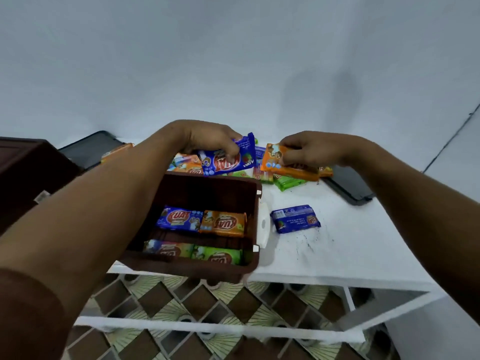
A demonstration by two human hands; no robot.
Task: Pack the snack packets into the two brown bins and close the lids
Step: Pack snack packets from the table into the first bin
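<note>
The person is wearing a dark reddish-brown sleeve (pixel 28 313) on the left upper arm. Both forearms are showing bare to the left hand (pixel 207 137) and right hand (pixel 306 149).

Two brown bins: open bin (pixel 205 189), second bin (pixel 31 165) at left. Two dark lids: left lid (pixel 91 149), right lid (pixel 348 185). Four packets in the open bin: blue one (pixel 179 219), orange one (pixel 223 223), mixed one (pixel 168 249), green one (pixel 217 255). One loose packet (pixel 295 219) on the worktop (pixel 337 250). Two more held up: blue packet (pixel 228 161), orange packet (pixel 283 163). Heap (pixel 287 181) behind: too overlapped to count.
</note>
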